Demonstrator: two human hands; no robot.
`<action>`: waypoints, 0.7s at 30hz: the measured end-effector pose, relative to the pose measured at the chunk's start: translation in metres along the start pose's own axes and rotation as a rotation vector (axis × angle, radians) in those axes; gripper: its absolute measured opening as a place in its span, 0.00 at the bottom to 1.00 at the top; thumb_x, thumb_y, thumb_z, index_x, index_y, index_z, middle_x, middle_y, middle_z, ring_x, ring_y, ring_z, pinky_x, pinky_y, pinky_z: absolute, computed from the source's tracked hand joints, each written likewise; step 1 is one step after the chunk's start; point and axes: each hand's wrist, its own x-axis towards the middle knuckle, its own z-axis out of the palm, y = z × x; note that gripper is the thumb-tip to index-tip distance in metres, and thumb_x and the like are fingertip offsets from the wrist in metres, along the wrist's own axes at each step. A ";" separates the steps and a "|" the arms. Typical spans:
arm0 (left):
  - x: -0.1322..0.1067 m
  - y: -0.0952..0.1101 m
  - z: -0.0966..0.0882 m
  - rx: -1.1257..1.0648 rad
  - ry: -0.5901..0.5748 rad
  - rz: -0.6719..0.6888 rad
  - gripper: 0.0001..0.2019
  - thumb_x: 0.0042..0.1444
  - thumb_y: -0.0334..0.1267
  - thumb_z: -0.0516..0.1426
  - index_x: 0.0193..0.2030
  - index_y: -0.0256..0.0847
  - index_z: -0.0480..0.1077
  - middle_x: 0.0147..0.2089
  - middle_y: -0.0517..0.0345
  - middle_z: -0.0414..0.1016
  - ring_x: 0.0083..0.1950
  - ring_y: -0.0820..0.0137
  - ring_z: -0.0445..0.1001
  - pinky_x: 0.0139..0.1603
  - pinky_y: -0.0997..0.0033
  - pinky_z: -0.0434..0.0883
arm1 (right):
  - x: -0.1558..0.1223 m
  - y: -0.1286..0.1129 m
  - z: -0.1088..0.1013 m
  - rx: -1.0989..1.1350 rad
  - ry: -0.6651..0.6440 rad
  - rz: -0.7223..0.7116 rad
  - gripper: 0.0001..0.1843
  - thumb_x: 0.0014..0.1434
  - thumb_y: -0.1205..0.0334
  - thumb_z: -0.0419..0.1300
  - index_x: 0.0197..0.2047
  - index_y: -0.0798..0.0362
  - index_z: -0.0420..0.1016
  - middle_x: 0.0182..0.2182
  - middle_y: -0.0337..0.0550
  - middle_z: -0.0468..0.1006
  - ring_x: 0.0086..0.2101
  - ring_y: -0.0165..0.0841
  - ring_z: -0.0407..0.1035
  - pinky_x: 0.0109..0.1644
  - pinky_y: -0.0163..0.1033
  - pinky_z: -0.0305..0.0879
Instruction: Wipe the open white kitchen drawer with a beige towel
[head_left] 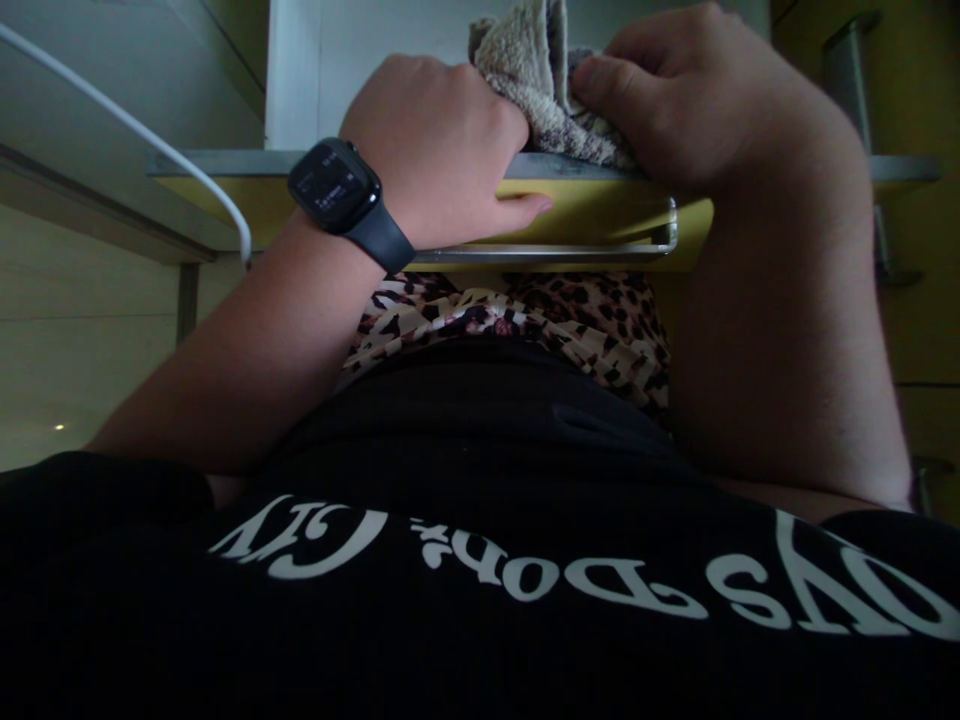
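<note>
A grey-beige terry cloth (536,75), bunched and folded, rests against the top edge of a pulled-out drawer (592,205) with a yellow front. My right hand (690,95) is closed on the cloth's right side, thumb pressed on it. My left hand (442,150), a dark smartwatch on its wrist, is closed over the drawer front. Its thumb lies along the yellow outer face, while its other fingers drop behind the edge, out of sight. The knuckles touch or nearly touch the cloth.
A metal bar handle (540,252) runs across the drawer front, close to my body. On the left a white cable (135,125) hangs down past the drawer. Further yellow fronts with a metal handle (855,85) stand at the right.
</note>
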 end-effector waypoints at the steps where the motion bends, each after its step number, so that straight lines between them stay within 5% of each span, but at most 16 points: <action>1: 0.000 0.000 0.000 -0.002 0.000 -0.002 0.38 0.66 0.65 0.50 0.54 0.27 0.81 0.49 0.31 0.81 0.58 0.31 0.79 0.53 0.31 0.75 | 0.000 0.000 0.000 0.004 -0.004 0.004 0.24 0.69 0.43 0.50 0.30 0.53 0.61 0.25 0.37 0.55 0.28 0.27 0.49 0.39 0.40 0.49; 10: 0.000 0.001 -0.001 -0.001 -0.021 -0.035 0.38 0.66 0.67 0.49 0.57 0.32 0.80 0.53 0.36 0.82 0.61 0.39 0.79 0.58 0.40 0.74 | 0.001 0.000 0.001 0.003 -0.011 0.036 0.26 0.70 0.40 0.51 0.36 0.54 0.73 0.27 0.40 0.64 0.32 0.31 0.60 0.43 0.40 0.57; 21: -0.001 0.002 -0.001 0.012 -0.009 -0.025 0.38 0.66 0.66 0.49 0.56 0.32 0.81 0.51 0.35 0.82 0.59 0.40 0.81 0.56 0.43 0.75 | 0.000 -0.002 0.000 -0.003 -0.020 0.045 0.24 0.70 0.43 0.52 0.37 0.54 0.74 0.26 0.39 0.62 0.29 0.29 0.52 0.39 0.39 0.49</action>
